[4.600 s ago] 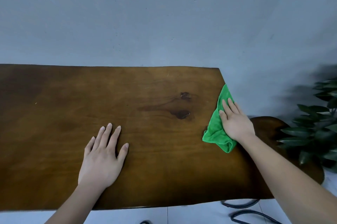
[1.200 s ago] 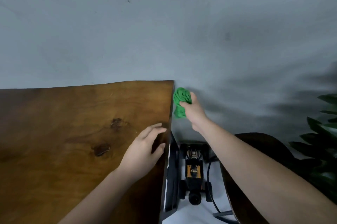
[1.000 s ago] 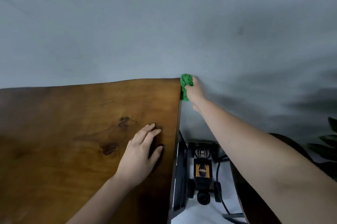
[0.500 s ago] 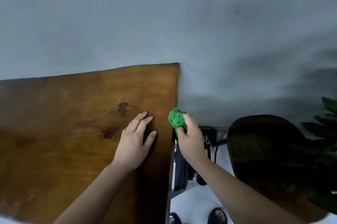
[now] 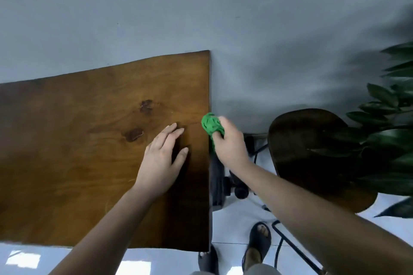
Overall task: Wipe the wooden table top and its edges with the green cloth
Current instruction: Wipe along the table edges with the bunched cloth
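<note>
Right hand point(image 5: 230, 142) is balled up tight around the green cloth point(image 5: 211, 124), pressing it against the right edge of the wooden table point(image 5: 73, 140). Left hand point(image 5: 162, 158) lies flat on top, fingers spread. No readable labels or writing anywhere.

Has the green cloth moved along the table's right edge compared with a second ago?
Yes. The green cloth has come back from the table's far right corner to beside the knots, toward the person.
</note>
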Motion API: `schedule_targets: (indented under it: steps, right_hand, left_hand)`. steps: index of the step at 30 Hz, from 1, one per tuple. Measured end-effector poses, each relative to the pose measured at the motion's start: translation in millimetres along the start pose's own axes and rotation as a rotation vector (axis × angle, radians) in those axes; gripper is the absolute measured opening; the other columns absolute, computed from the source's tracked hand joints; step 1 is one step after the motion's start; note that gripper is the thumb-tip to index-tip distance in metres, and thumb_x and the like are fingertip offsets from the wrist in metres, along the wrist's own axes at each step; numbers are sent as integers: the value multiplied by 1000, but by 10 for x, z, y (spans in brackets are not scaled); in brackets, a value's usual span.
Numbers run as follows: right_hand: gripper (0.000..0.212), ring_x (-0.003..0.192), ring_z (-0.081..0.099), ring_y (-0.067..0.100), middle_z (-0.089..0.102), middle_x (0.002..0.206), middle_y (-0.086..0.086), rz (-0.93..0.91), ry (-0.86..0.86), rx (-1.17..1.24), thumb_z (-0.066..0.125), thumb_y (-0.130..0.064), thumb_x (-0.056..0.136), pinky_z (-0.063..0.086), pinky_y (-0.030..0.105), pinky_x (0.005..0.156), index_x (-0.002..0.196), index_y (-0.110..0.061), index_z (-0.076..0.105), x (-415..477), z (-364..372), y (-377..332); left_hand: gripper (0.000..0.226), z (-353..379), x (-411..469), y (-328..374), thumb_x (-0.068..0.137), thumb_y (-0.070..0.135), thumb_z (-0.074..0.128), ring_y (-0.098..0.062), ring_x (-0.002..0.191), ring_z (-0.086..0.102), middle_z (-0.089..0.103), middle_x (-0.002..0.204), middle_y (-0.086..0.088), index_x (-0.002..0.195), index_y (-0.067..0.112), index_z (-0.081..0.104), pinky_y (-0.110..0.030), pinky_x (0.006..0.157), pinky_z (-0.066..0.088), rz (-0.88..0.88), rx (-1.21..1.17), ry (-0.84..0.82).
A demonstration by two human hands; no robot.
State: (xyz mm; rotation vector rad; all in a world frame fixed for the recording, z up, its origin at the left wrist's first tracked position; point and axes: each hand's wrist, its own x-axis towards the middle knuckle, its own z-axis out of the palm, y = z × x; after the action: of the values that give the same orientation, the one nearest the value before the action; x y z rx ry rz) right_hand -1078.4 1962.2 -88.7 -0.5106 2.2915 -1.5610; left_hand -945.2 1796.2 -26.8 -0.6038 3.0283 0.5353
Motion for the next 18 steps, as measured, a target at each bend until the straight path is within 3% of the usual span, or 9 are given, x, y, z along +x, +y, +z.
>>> schedule_targets:
  steps: [4,8,12,15,18]
  right_hand:
    - [33,109,65,25,65,118,3,65,15,-116,51,-3,109,43,31,83,139,-10,61,737,-31,-212]
    - [37,111,61,24,64,121,3,100,43,-116,47,-3,110,45,33,87,143,-10,61,802,-11,-296]
    - [34,110,63,22,65,119,1,108,98,-69,48,-4,110,44,31,83,140,-9,64,251,108,-258]
    - [25,98,62,14,66,111,-4,112,122,-15,50,-5,110,43,27,77,130,-10,65,-383,182,-180]
    - [23,97,66,6,71,108,-7,118,148,54,53,-6,109,50,27,84,123,-19,67,-1078,254,-111]
  left_hand:
    - [59,4,-213,-70,110,47,58,-11,162,30,33,176,13,165,35,41,-39,130,25,23,-5,-27]
    - [60,-1,-417,-166,110,47,57,-12,163,30,33,176,14,166,36,40,-39,131,23,52,-9,-52]
    - [59,-10,-620,-287,112,48,56,-11,163,28,30,177,16,167,38,38,-37,130,21,89,-7,-62]
    - [59,23,-754,-398,111,48,54,-12,164,26,32,177,14,167,36,40,-41,134,21,177,8,-79]
    - [58,46,-850,-467,111,47,53,-13,164,27,33,177,12,167,35,41,-46,135,23,245,11,-88]
